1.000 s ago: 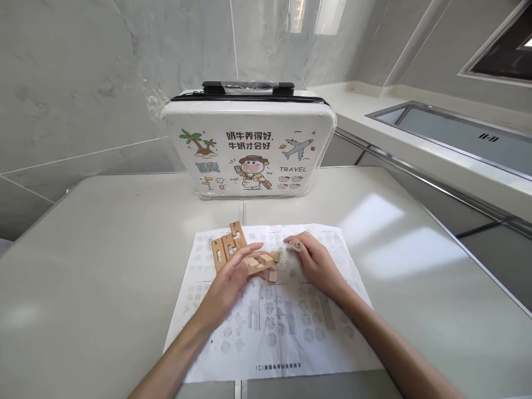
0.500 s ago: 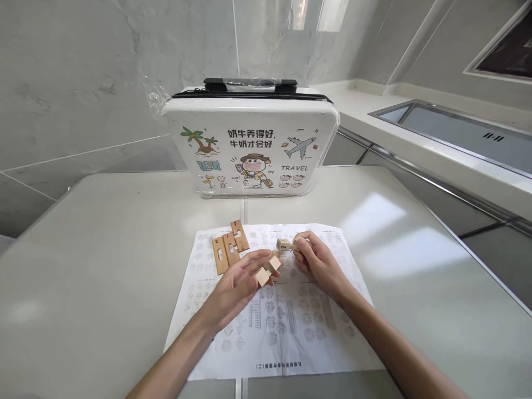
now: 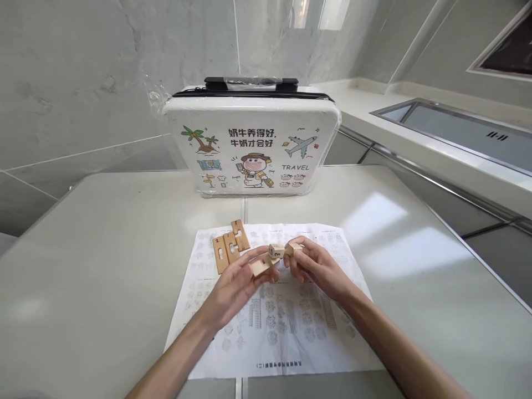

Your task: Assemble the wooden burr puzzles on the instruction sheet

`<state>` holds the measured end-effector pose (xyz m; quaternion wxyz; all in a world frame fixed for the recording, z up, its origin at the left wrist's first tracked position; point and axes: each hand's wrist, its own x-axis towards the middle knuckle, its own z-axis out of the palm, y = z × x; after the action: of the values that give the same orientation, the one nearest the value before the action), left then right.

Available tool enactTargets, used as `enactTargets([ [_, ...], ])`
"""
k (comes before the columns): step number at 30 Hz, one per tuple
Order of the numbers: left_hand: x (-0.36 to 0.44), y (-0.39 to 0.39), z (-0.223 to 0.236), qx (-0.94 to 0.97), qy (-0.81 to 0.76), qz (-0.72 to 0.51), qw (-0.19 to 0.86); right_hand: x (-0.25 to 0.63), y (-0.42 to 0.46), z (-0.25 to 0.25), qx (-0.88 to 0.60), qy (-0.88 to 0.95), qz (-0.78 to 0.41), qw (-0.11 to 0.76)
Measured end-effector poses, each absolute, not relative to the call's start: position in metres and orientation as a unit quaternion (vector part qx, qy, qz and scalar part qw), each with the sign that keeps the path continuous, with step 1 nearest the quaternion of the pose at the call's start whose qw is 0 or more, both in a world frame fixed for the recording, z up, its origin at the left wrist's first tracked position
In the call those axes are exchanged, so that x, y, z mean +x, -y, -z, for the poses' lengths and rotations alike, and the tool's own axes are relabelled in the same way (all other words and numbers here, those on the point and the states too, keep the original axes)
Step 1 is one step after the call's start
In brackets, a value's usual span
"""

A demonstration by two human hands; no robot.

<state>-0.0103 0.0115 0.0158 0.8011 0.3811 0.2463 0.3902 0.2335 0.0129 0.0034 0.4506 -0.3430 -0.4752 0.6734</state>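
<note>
My left hand [image 3: 238, 280] is closed around a pale notched wooden puzzle piece [image 3: 260, 268], held above the printed sheet. My right hand [image 3: 310, 259] pinches a second notched wooden puzzle piece [image 3: 277, 251], marked with a 3, by its right end. The marked piece lies across the upper end of the left one; whether they interlock I cannot tell. Left of my hands, three flat brown wooden pieces with slots lie on the sheet: one marked 2 [image 3: 219, 256], one marked 1 [image 3: 230, 246], and another numbered piece [image 3: 240, 235] at the top.
Under my hands the creased instruction sheet [image 3: 282, 349] covers the middle of the pale table [image 3: 103, 266]. Behind it stands a white cartoon-printed case [image 3: 257, 119] in clear plastic wrap. A counter with a sink [image 3: 469, 133] runs along the right, and a grey wall closes the back.
My right hand has brought the piece marked 3 leftward and slightly down onto the piece in my left hand. The left piece has turned to lie flatter. The flat pieces have stayed put.
</note>
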Motion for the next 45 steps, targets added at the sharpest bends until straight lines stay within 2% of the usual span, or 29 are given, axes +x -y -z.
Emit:
enactTargets([
  [4,-0.008,-0.012,-0.018,0.383,-0.240,-0.386,0.804,0.234,-0.014,-0.004,-0.337,0.458,-0.673,0.473],
  [7,-0.007,-0.011,-0.020,0.457,-0.298,-0.380,0.747,0.236,-0.016,-0.004,-0.354,0.440,-0.667,0.486],
  [9,-0.007,-0.009,-0.020,0.546,-0.383,-0.369,0.648,0.237,-0.016,-0.003,-0.365,0.431,-0.660,0.496],
  [11,-0.006,-0.007,-0.020,0.640,-0.463,-0.351,0.502,0.237,-0.016,-0.003,-0.370,0.425,-0.655,0.502],
  [14,-0.007,-0.008,-0.017,0.743,-0.498,-0.323,0.310,0.237,-0.016,-0.005,-0.377,0.420,-0.655,0.503],
  [16,-0.009,-0.010,-0.014,0.780,-0.491,-0.300,0.246,0.237,-0.017,-0.005,-0.380,0.417,-0.656,0.500],
  [19,-0.012,-0.014,-0.011,0.817,-0.469,-0.265,0.208,0.236,-0.017,-0.006,-0.380,0.411,-0.658,0.503],
  [29,-0.008,-0.014,-0.010,0.874,-0.379,-0.203,0.226,0.236,-0.018,-0.006,-0.384,0.405,-0.662,0.501],
  [37,0.003,-0.018,-0.006,0.868,-0.343,-0.230,0.277,0.233,-0.018,-0.004,-0.379,0.406,-0.661,0.505],
  [41,0.003,-0.013,-0.012,0.826,-0.368,-0.266,0.334,0.233,-0.018,-0.005,-0.381,0.405,-0.660,0.506],
  [45,0.001,-0.008,-0.018,0.719,-0.439,-0.312,0.440,0.234,-0.018,-0.006,-0.378,0.401,-0.662,0.507],
])
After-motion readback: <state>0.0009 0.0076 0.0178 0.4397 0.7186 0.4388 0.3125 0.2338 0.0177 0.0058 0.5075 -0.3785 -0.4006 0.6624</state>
